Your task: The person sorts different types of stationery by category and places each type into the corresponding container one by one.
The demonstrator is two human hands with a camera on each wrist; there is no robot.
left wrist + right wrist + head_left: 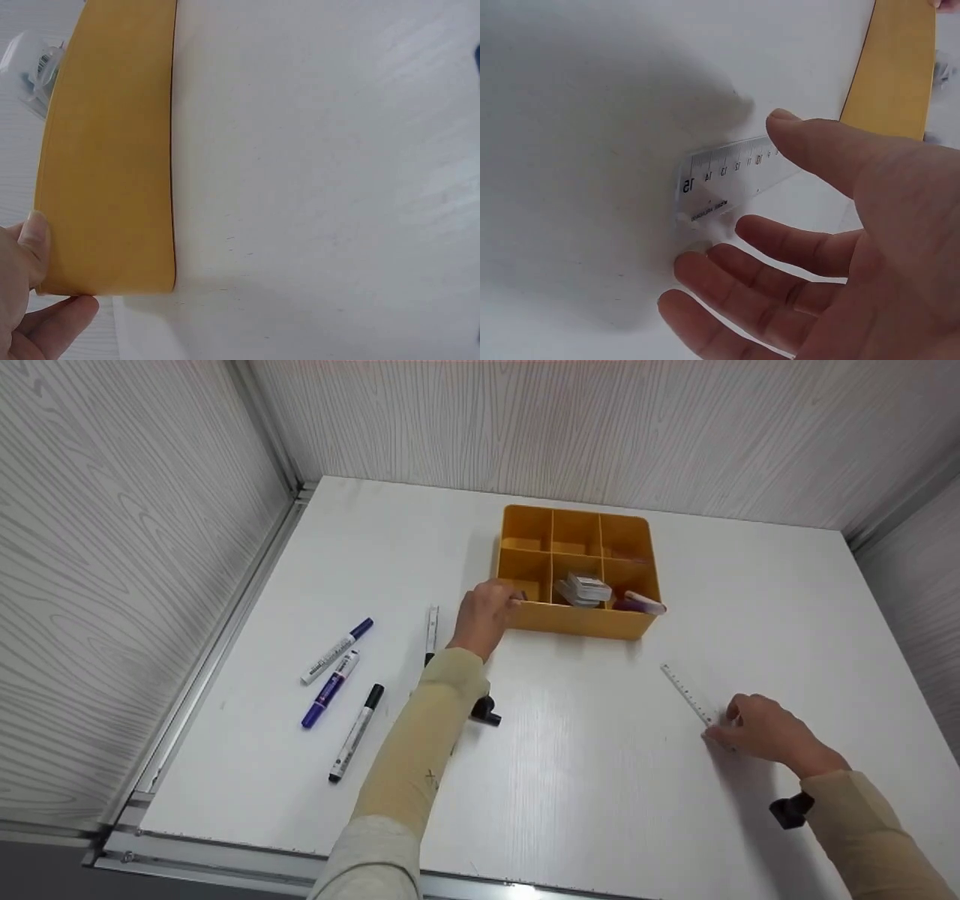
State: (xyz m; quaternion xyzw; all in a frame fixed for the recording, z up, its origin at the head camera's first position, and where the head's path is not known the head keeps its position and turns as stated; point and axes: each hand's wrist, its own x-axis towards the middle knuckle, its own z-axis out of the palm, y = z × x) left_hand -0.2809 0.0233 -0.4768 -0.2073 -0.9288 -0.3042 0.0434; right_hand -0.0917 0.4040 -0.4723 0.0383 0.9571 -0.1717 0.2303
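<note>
My left hand (484,615) grips the front left corner of a yellow six-compartment organizer box (574,621). In the left wrist view its thumb lies at the rim of the box wall (109,165) and a finger bends against the side. A clear plastic ruler (712,176) lies on the white table to the right, its markings reversed in the right wrist view. Over the ruler's near end hovers my right hand (769,731), thumb and fingers spread on either side of it, apart from it in the right wrist view.
Small pale boxes (585,589) stack in the organizer's front middle compartment. Pens (641,602) poke out at front right. On the left lie a purple-capped marker (337,651), a purple marker (331,690) and a black-capped marker (356,733). Another marker (432,628) lies beside my left forearm.
</note>
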